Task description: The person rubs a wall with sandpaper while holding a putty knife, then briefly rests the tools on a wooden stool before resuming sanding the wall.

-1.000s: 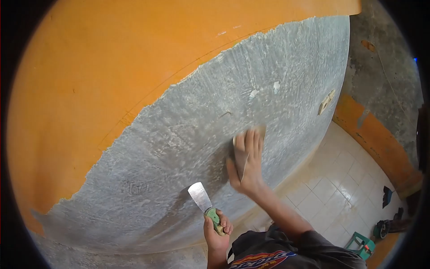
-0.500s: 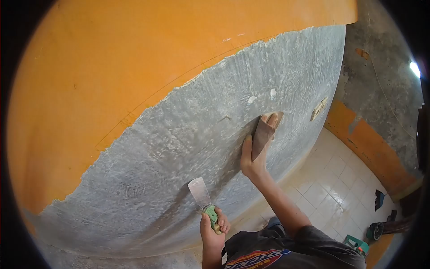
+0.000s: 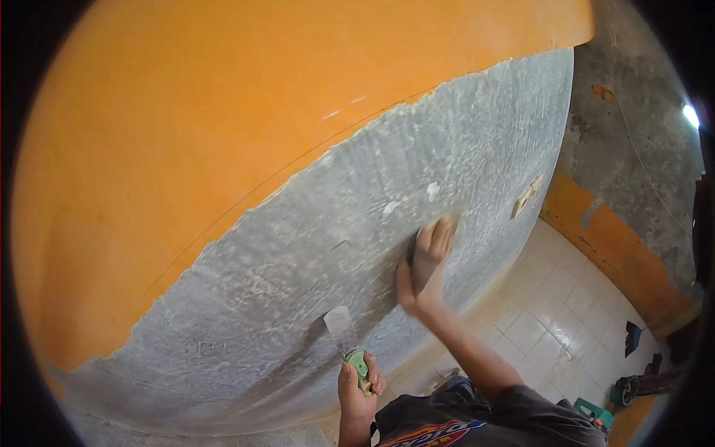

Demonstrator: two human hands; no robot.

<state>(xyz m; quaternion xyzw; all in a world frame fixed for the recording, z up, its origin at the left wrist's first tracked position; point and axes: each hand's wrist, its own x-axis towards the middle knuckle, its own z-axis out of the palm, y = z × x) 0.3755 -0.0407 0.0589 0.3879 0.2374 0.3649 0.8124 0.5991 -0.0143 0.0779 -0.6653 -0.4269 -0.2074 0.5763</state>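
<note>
My right hand (image 3: 426, 298) is pressed against the grey bare stretch of wall (image 3: 298, 246), thumb spread along one side. Under and between its fingers is a brown sheet of sandpaper (image 3: 426, 270), partly covered by the fingers and blurred by motion. Lower down, my left hand (image 3: 357, 393) is wrapped round the green handle of a putty knife (image 3: 341, 328). The blade points up and stands in front of the wall, casting a shadow on it; whether it touches cannot be made out.
Orange paint (image 3: 186, 134) covers the upper wall down to a ragged edge. A socket plate (image 3: 527, 196) sits on the wall at right. Pale floor tiles (image 3: 544, 313) lie below. A green tool-like object (image 3: 593, 413) is on the floor at lower right.
My right hand has slid a little down the wall with the sandpaper. My left hand, still holding the putty knife, sits slightly lower and further right. The view has shifted slightly.
</note>
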